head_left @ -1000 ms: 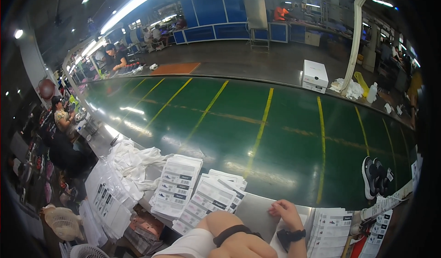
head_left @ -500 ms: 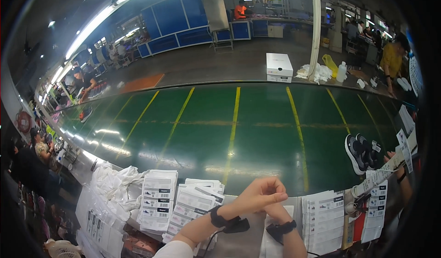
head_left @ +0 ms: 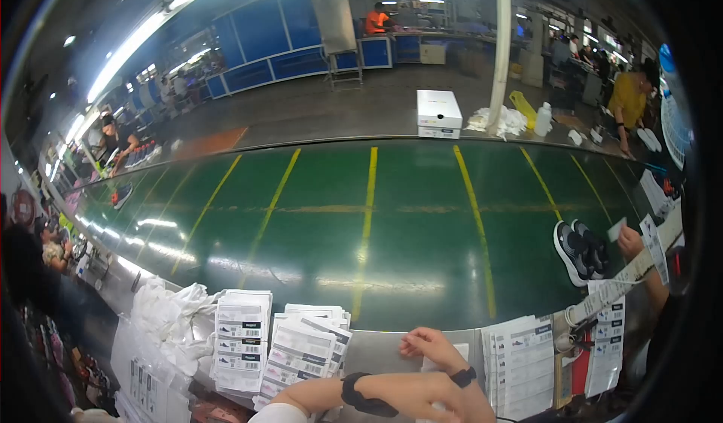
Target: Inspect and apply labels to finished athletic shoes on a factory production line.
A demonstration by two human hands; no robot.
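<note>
My left hand (head_left: 423, 397) crosses over my right forearm near the lower edge, a black band round its wrist. Its fingers point down and are smeared, so their grip is unclear. Just beyond it my right hand (head_left: 431, 345) reaches left over the grey metal edge of the bench, fingers loosely bent and slightly apart, with nothing visible in them. White paper (head_left: 461, 351) lies partly hidden beneath that hand. To the left sit a stack of printed label sheets (head_left: 242, 340) and a looser fanned pile of label sheets (head_left: 305, 351); another stack of label sheets (head_left: 520, 359) is at the right.
Ahead runs a green conveyor belt (head_left: 324, 235) with yellow stripes. A pair of dark sneakers (head_left: 574, 254) stands at its right, beside a co-worker's hand (head_left: 631, 241) holding a small card. Crumpled white tissue paper (head_left: 169, 314) lies left. Beyond the belt is a white shoebox (head_left: 439, 111).
My left hand has dropped and drawn back across my right forearm. My right hand now shows farther forward and left. The co-worker's hand has lifted a small card beside the sneakers.
</note>
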